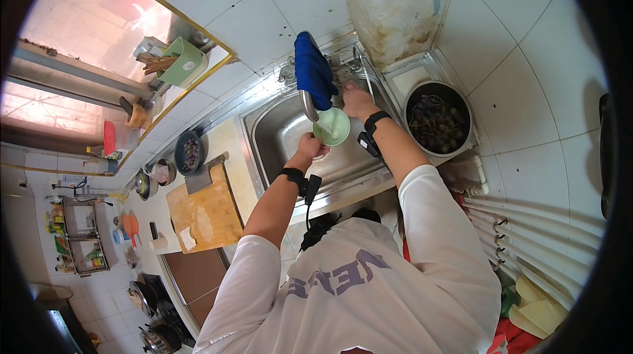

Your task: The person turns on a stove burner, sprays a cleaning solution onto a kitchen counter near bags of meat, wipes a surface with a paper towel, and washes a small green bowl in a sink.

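Observation:
A pale green bowl [338, 132] is held at its rim by my left hand [310, 146], over the stainless steel sink [277, 142]. Its inside faces up, just beneath the spout of the metal faucet [308, 106]. A pale streak shows inside the bowl; I cannot tell whether it is running water. Over the faucet's neck hangs a blue cloth [314, 73]. My right hand [357, 100] reaches past the bowl towards the back of the sink, beside the cloth. Its fingertips are partly hidden, and what they touch is unclear.
Right of the sink stands a metal pot [437, 117] of dark grapes. On the left counter are a dark bowl of grapes [190, 152], a cleaver [200, 181] and a wooden cutting board [207, 213]. A green utensil holder [182, 63] stands on the windowsill.

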`<action>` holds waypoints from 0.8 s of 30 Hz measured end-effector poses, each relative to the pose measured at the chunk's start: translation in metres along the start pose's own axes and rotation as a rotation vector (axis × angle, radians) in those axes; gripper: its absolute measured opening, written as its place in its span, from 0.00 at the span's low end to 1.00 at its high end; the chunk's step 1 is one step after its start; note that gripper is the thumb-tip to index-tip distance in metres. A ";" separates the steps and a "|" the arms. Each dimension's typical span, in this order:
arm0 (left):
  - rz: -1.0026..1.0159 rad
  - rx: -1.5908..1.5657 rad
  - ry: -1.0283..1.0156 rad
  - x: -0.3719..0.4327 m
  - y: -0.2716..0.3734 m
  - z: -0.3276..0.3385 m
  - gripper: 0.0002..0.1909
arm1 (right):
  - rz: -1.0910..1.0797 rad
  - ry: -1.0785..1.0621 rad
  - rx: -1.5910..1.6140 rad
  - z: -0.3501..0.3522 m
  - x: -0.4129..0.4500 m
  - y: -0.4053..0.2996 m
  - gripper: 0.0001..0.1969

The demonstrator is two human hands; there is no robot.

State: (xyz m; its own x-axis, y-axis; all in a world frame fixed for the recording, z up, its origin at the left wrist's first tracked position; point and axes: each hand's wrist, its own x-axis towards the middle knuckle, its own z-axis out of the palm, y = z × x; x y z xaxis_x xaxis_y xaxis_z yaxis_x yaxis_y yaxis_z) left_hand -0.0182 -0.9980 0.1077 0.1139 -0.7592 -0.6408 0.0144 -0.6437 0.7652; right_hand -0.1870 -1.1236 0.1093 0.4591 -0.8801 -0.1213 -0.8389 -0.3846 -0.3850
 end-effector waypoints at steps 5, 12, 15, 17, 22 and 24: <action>-0.092 0.097 -0.077 0.002 -0.006 -0.007 0.11 | 0.025 -0.009 -0.028 -0.005 -0.003 -0.002 0.20; -0.264 0.157 -0.196 0.005 -0.006 -0.027 0.14 | 0.013 -0.073 -0.083 -0.003 -0.001 0.001 0.22; -0.170 0.218 -0.144 0.005 -0.007 -0.031 0.16 | 0.031 -0.090 -0.056 0.000 0.001 0.000 0.22; -0.178 0.270 -0.081 0.010 -0.008 -0.034 0.17 | 0.021 -0.091 -0.058 -0.001 0.002 -0.003 0.23; -0.105 0.489 0.011 0.021 -0.012 -0.040 0.23 | 0.019 -0.070 -0.085 0.003 0.003 -0.003 0.23; -0.074 0.595 0.042 0.019 -0.010 -0.036 0.26 | 0.022 -0.067 -0.090 0.008 0.004 0.002 0.24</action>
State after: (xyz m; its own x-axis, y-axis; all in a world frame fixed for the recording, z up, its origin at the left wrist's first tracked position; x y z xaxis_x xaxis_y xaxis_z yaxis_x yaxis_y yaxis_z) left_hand 0.0198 -1.0028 0.0901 0.1735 -0.7139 -0.6785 -0.5335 -0.6472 0.5445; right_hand -0.1847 -1.1253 0.1005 0.4567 -0.8689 -0.1908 -0.8703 -0.3919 -0.2982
